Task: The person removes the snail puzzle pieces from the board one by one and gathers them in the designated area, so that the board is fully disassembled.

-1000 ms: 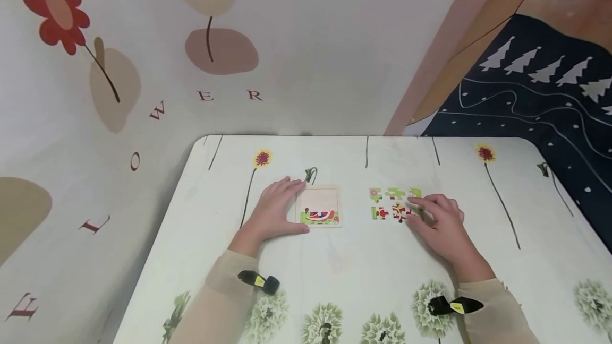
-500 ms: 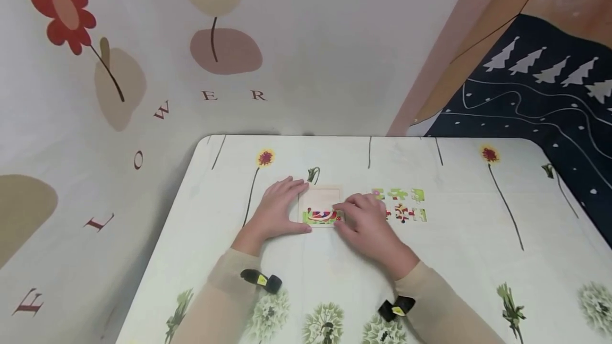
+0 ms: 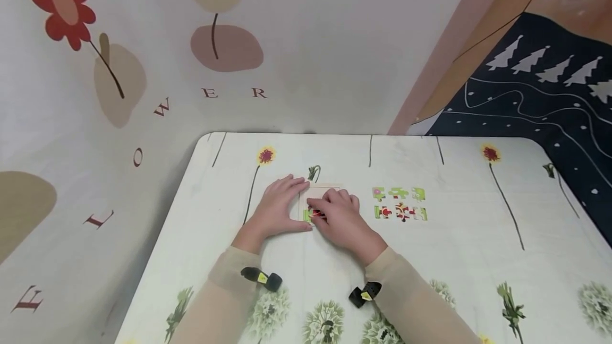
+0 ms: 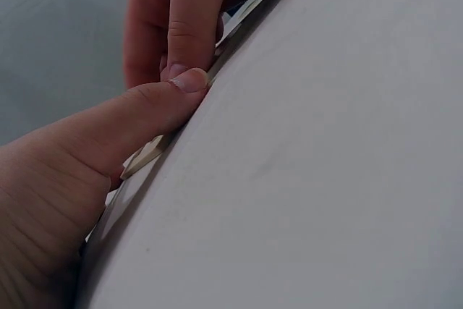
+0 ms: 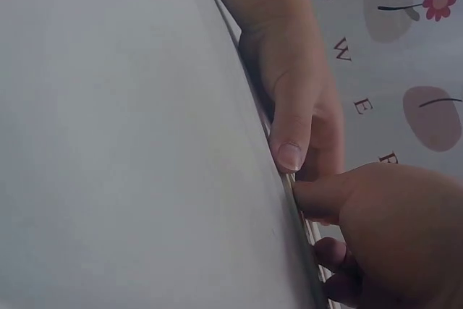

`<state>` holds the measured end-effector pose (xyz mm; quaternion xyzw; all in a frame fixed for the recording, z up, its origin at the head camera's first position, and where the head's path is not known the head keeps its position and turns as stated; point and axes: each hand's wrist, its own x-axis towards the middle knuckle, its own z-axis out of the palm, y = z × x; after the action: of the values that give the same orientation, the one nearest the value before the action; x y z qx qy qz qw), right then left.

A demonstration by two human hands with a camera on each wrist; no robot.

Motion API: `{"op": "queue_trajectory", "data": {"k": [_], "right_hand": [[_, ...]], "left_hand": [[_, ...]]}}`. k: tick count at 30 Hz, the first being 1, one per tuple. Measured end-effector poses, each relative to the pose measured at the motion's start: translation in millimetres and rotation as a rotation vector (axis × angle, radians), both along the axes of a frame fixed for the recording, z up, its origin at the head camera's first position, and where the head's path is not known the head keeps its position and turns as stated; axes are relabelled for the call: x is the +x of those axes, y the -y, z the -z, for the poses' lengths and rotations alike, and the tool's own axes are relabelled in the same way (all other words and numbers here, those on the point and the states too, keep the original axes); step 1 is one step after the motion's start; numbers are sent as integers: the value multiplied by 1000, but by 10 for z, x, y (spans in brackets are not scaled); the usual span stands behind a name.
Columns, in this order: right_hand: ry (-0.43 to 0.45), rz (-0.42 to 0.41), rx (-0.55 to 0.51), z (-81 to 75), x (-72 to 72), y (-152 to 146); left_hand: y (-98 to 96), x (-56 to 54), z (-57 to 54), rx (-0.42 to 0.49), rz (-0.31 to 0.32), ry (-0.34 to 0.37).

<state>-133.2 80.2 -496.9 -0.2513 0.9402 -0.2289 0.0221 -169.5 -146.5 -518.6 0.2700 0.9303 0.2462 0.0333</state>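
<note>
A small square wooden puzzle tray (image 3: 303, 200) lies on the table, its lower part filled with pieces in a green and red picture. My left hand (image 3: 274, 207) holds the tray from its left side, thumb at the near edge and fingers at the far edge. In the left wrist view, the left thumb (image 4: 148, 110) lies against the tray's edge. My right hand (image 3: 341, 219) is over the tray, index fingertip and thumb on either side of a red part of the puzzle pieces (image 3: 316, 213). It hides much of the picture; whether it pinches a piece is unclear.
Several loose puzzle pieces (image 3: 404, 211) lie in two rows right of the tray. The white table cover (image 3: 454, 227) has printed flowers. Behind the table stands a wall with printed flowers and letters (image 3: 258, 93).
My right hand has moved left, from the loose pieces at the right to over the tray, leaving both rows in sight. The left hand has stayed at the tray's left side.
</note>
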Motion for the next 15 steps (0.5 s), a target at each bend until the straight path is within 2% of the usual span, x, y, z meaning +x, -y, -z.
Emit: {"op": "queue_trajectory", "data": {"k": [5, 11, 15], "right_hand": [[34, 16, 23, -43, 0, 36], [92, 89, -5, -80, 1, 62], [104, 105, -11, -78, -4, 63]], "left_hand": [[7, 8, -5, 12, 6, 4], [1, 0, 6, 9, -3, 11], [0, -1, -5, -3, -9, 16]]}}
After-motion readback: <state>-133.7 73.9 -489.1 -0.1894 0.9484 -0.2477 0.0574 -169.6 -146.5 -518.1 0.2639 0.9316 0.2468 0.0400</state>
